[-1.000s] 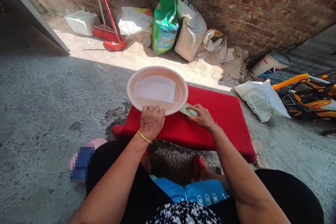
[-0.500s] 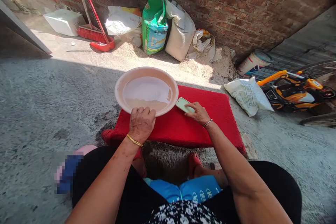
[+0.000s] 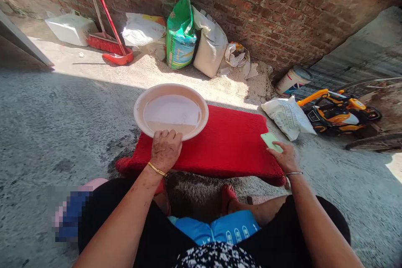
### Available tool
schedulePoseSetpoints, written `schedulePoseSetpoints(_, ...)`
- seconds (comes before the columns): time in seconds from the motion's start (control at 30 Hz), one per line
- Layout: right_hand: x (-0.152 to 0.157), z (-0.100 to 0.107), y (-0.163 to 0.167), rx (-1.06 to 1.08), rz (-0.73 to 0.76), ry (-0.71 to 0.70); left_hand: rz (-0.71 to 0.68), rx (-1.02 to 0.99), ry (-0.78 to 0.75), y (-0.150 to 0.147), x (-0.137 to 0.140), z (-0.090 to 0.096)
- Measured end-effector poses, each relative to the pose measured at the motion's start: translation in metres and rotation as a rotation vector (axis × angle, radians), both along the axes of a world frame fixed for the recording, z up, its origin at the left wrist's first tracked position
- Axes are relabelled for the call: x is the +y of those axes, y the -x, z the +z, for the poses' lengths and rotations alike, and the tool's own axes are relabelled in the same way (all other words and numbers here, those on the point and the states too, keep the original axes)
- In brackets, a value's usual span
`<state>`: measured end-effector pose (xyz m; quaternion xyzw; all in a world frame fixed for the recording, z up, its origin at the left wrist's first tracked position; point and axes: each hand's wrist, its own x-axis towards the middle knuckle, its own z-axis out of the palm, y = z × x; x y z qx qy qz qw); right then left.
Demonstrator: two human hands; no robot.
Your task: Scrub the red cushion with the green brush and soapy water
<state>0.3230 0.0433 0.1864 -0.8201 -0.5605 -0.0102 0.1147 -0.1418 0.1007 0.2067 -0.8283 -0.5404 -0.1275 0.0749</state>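
Observation:
A pale pink plastic basin [image 3: 138, 118] with water in it stands on the left part of a low table or bench covered in red cloth [image 3: 229, 140]. My left hand [image 3: 166, 148] grips the basin's near rim, its fingers curled over the edge. At the right end of the red cover, my right hand [image 3: 285, 157] is closed on a flat, pale green, rounded rectangular thing [image 3: 270, 140]. Its underside is hidden, and I cannot make out its kind. The basin's base is out of sight.
Along the brick wall stand a white foam box [image 3: 70, 29], a red broom [image 3: 103, 42], a red dustpan [image 3: 119, 57], a green sack [image 3: 180, 37] and a white sack [image 3: 210, 46]. To the right are a bucket [image 3: 293, 80], a bag [image 3: 287, 117] and an orange-black toy vehicle [image 3: 342, 113].
My right hand has moved right with the pale green thing, from beside the basin to the cover's right end. My left hand stays on the basin's rim. The view has shifted slightly.

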Motion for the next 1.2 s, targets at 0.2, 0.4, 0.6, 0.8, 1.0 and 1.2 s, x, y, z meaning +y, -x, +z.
schedulePoseSetpoints(0.2, 0.031, -0.005, 0.208, 0.131, 0.624, 0.088, 0.013, -0.030, 0.012, 0.000, 0.001, 0.001)
schedulePoseSetpoints(0.4, 0.029, -0.009, 0.159, 0.080, 0.485, 0.177, -0.002, -0.049, 0.005, 0.001, 0.001, -0.001)
schedulePoseSetpoints(0.6, -0.024, 0.010, 0.003, -0.149, -0.229, 0.289, -0.014, -0.065, 0.031, 0.002, -0.003, 0.001)
schedulePoseSetpoints(0.8, -0.018, 0.026, 0.105, 0.029, 0.313, 0.145, -0.002, -0.116, 0.036, 0.013, -0.002, 0.006)
schedulePoseSetpoints(1.0, 0.004, 0.020, 0.278, 0.129, 0.974, 0.234, 0.012, -0.103, 0.014, 0.036, 0.007, 0.006)
schedulePoseSetpoints(1.2, -0.008, 0.012, 0.234, 0.044, 0.950, 0.323, 0.027, -0.090, 0.051, 0.038, 0.006, 0.006)
